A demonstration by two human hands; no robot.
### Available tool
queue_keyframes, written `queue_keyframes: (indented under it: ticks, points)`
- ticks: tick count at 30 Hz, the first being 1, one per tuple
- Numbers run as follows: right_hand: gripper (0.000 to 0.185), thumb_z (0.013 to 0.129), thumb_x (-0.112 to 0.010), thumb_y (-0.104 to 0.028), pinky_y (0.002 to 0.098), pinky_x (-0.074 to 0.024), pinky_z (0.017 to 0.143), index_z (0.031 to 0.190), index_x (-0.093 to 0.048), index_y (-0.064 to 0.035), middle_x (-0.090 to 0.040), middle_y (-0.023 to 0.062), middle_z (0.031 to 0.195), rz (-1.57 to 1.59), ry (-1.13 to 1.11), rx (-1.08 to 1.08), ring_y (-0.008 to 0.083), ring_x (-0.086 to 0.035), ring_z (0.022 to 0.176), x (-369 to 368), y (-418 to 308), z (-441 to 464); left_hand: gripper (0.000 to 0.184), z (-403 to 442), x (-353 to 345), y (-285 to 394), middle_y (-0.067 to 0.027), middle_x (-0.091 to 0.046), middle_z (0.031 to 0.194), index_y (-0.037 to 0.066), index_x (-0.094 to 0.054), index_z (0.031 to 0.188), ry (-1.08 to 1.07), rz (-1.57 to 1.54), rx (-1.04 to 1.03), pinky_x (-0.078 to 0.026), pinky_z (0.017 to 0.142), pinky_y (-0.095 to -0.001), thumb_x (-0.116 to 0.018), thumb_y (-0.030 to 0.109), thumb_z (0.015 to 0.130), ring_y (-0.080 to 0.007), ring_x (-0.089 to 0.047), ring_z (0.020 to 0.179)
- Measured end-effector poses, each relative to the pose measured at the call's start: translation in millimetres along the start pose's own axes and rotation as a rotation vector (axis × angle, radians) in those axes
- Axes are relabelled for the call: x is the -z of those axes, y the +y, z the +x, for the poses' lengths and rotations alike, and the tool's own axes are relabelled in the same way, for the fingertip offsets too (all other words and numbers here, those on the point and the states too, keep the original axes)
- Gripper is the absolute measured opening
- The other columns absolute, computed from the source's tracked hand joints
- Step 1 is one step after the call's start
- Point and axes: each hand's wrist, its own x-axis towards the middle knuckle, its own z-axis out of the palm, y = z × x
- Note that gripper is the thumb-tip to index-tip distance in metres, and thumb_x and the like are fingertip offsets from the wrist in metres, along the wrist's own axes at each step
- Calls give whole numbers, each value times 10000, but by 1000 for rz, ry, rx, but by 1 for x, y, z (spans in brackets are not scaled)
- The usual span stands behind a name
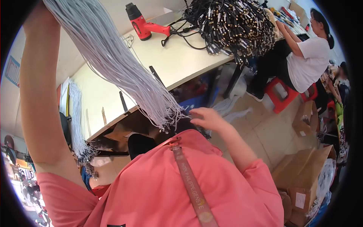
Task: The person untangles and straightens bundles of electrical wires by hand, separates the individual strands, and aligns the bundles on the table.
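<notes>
The table (177, 56) is stretching out behind the wires (121, 64), which are slanting down past its near edge. Black cables (234, 28) are lying heaped on it, a heat gun (143, 28) standing nearby. The left hand (39, 16) is sitting by the wires' upper end; I cannot tell its grip. The right hand (207, 118) is hovering, fingers loosely parted, just beside the wires' lower ends.

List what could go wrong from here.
The grey cables splay at their lower ends, so they might tangle or catch on the table. Swinging them could knock the heat gun, which stands on that table close by. Some black cables droop over the edge and might slide off.
</notes>
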Motion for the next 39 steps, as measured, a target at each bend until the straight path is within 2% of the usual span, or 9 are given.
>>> queue_keyframes:
  ticks: [4, 7, 11, 17, 20, 25, 28, 37, 39]
  points:
    - [303, 797, -660, -217, 331, -486, 738, 1024, -622, -20, -630, 155, 953, 113, -10, -33, 267, -616, 843, 3, -15, 10, 220, 2, -2, 1, 20, -406, 613, -21, -486, 1032, -10, 21, 26, -406, 526, -213, -493, 165, 915, -76, -392, 521]
    - [259, 796, -661, -186, 317, -480, 721, 978, -618, -6, -619, 144, 880, 112, 189, 63, 258, -606, 810, 4, -46, 23, 231, 3, -2, -3, 21, -408, 615, -28, -486, 1046, -25, -20, 4, -407, 529, -215, -497, 160, 912, -75, -394, 525]
    - [171, 773, -678, -126, 306, -471, 661, 870, -628, 5, -599, 110, 771, 282, 284, 381, 241, -597, 739, -21, -67, 40, 250, 1, -8, -17, 21, -413, 617, -36, -485, 1064, 48, -99, -89, -399, 518, -212, -501, 162, 911, -75, -391, 520]
    - [93, 839, -604, -91, 241, -461, 686, 869, -626, -6, -632, 45, 775, 509, -1, -143, 115, -584, 736, -16, -62, 37, 260, -3, -13, -8, 21, -413, 618, -29, -489, 1065, 149, 31, -72, -371, 476, -201, -496, 187, 923, -75, -375, 501]
    - [129, 879, -565, -134, 253, -454, 612, 866, -627, -22, -646, 31, 757, 530, 147, -16, 80, -574, 680, -5, -43, 29, 275, -4, 1, 0, 21, -414, 622, -29, -490, 1064, 108, 17, -31, -367, 476, -202, -496, 211, 928, -75, -376, 504]
    - [118, 838, -600, -142, 312, -467, 610, 867, -607, -28, -599, 131, 760, 123, 191, 39, 252, -603, 688, 11, -30, 10, 324, -8, -2, -2, 23, -418, 633, -34, -487, 1075, 79, 113, 59, -373, 492, -211, -488, 258, 935, -75, -381, 516]
    - [121, 824, -619, -158, 361, -463, 592, 818, -594, -39, -586, 127, 753, -133, 289, 192, 298, -586, 695, 8, -10, 4, 349, -6, -2, -4, 24, -419, 640, -42, -484, 1087, 91, 118, 95, -376, 497, -213, -480, 273, 937, -78, -385, 521]
    - [187, 767, -638, -199, 435, -452, 590, 690, -547, -54, -562, 104, 695, -475, 236, 229, 321, -577, 678, 6, 0, -2, 356, -3, 10, -11, 24, -425, 639, -54, -488, 1084, 87, 70, 17, -379, 481, -213, -490, 268, 934, -69, -395, 518]
    - [196, 768, -637, -217, 435, -461, 635, 707, -566, -44, -595, 110, 743, -501, 112, 0, 320, -590, 725, -4, 9, -10, 350, -4, -2, -12, 25, -424, 635, -54, -489, 1083, 95, 87, 44, -378, 480, -208, -492, 263, 933, -65, -390, 509]
